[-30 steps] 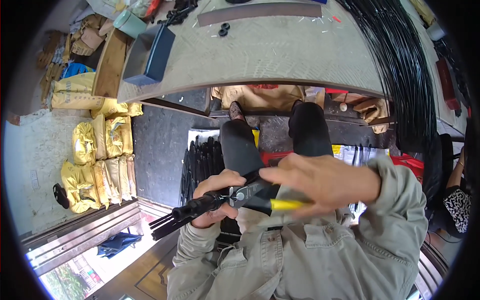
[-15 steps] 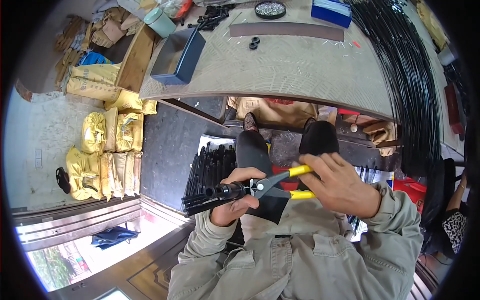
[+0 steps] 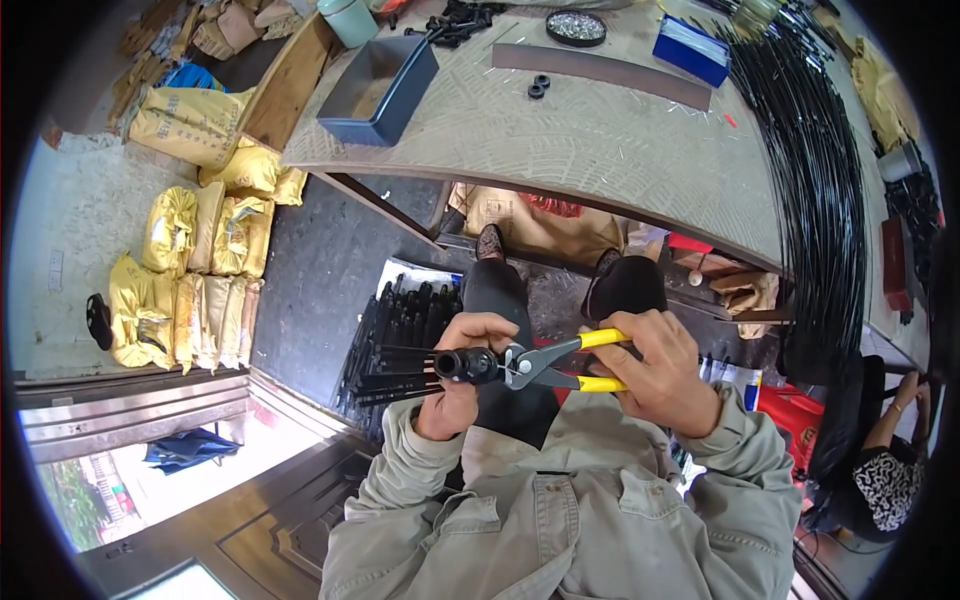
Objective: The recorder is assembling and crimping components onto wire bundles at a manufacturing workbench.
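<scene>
Upright between its fingers and thumb, my left hand (image 3: 460, 405) grips a black tubular part (image 3: 468, 366), its round hollow end facing up. Thin black rods stick out to the left behind that hand. My right hand (image 3: 662, 372) is wrapped around the yellow handles of cutting pliers (image 3: 540, 366), which stand apart. The grey jaws meet the side of the tubular part, where a small silvery bit (image 3: 509, 356) shows. I cannot tell whether the jaws bite on it. A heap of black rods (image 3: 420, 310) lies on paper beside my left leg.
Across the front stands a worktable (image 3: 480, 130) with a blue-grey bin (image 3: 380, 95), a dish of small silvery pieces (image 3: 576, 27) and a blue box (image 3: 692, 50). Long black cables (image 3: 810, 150) hang over its right end. Yellow sacks (image 3: 205, 265) are stacked left; another person (image 3: 890, 470) sits right.
The head view has shifted slightly. The tubular part has turned, so its hollow end faces up more. The pliers stay at it, and my right hand sits lower along the handles.
</scene>
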The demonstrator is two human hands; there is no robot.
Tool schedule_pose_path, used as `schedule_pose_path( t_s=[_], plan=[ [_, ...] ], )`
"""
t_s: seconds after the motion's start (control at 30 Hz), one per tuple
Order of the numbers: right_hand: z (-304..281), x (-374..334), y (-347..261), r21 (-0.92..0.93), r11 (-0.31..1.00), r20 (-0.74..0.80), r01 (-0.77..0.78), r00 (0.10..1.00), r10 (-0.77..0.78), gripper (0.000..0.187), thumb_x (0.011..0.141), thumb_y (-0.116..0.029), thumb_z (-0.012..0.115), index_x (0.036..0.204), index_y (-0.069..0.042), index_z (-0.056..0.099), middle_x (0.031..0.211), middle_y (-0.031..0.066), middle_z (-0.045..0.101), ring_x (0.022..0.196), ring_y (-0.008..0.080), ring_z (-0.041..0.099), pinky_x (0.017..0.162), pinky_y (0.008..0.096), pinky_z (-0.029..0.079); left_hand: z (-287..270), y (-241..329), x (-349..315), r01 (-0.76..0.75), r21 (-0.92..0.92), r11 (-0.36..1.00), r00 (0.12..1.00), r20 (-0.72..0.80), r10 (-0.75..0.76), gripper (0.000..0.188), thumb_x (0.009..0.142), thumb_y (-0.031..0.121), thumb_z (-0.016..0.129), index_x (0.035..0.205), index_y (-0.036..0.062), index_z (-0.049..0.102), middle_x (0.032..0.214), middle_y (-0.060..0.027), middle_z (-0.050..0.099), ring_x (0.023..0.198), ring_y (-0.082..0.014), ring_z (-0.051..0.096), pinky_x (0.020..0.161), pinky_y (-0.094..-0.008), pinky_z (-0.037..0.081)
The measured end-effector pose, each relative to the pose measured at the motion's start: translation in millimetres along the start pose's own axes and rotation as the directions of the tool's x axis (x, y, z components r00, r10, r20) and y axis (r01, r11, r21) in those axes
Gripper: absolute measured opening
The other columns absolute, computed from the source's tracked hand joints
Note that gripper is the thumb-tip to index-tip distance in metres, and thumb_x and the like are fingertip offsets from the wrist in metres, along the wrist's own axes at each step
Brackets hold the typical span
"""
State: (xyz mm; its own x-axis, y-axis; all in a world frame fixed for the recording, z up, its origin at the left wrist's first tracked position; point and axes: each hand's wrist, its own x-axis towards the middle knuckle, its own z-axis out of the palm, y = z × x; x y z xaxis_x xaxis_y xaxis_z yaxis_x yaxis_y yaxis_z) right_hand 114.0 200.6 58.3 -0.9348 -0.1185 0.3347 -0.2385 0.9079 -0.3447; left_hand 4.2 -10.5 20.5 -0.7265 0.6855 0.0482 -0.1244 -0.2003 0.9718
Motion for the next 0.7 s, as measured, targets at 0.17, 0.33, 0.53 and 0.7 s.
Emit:
schedule_pose_path(
  t_s=[0.17,0.33,0.53,0.7],
  plan=[
    [-36,20,15,0.524,0.824,0.452,-0.218,0.890,-0.051,0.021,0.071,-0.009,0.066,0.091,-0.002,0.062,0.091,0.0103,0.058,0.079,0.0257,0.059,0.068,0.0350,0.047,9,16,12,-0.076,-0.050,0.996,0.997,0.006,0.076,0.067,0.087,0.058,0.039,0.099,-0.0056,0.056,0.081,-0.0061,0.056,0.071,-0.0107,0.052,0.066,-0.0236,0.042],
    [-2,10,15,0.602,-0.247,0.631,-0.760,0.642,-0.436,0.031,0.086,-0.033,0.057,0.089,-0.001,0.059,0.076,0.0165,0.058,0.067,0.0230,0.058,0.059,0.0329,0.048,9,28,27,-0.069,-0.111,0.991,0.993,0.088,0.079,0.064,0.090,0.053,0.034,0.093,-0.0057,0.059,0.071,-0.0050,0.057,0.060,-0.0107,0.052,0.056,-0.0231,0.042],
    [79,-6,-57,0.262,-0.881,0.284,-0.393,0.904,-0.319,0.023,0.090,-0.023,0.050,0.081,-0.002,0.050,0.079,0.0151,0.056,0.062,0.0146,0.055,0.057,0.0276,0.045,-5,20,28,-0.027,0.027,0.999,0.998,-0.050,0.028,0.084,0.085,0.067,0.016,0.087,-0.0054,0.059,0.082,-0.0106,0.062,0.070,-0.0157,0.056,0.066,-0.0282,0.045],
    [44,19,-26,0.894,-0.162,0.412,-0.418,0.908,-0.072,0.018,0.090,-0.020,0.051,0.091,-0.002,0.048,0.083,0.0140,0.056,0.065,0.0138,0.055,0.058,0.0265,0.045,-8,25,19,-0.025,0.019,1.000,0.988,-0.155,0.028,0.081,0.085,0.066,0.019,0.088,-0.0047,0.057,0.080,-0.0118,0.061,0.066,-0.0151,0.055,0.061,-0.0278,0.044]
  ],
)
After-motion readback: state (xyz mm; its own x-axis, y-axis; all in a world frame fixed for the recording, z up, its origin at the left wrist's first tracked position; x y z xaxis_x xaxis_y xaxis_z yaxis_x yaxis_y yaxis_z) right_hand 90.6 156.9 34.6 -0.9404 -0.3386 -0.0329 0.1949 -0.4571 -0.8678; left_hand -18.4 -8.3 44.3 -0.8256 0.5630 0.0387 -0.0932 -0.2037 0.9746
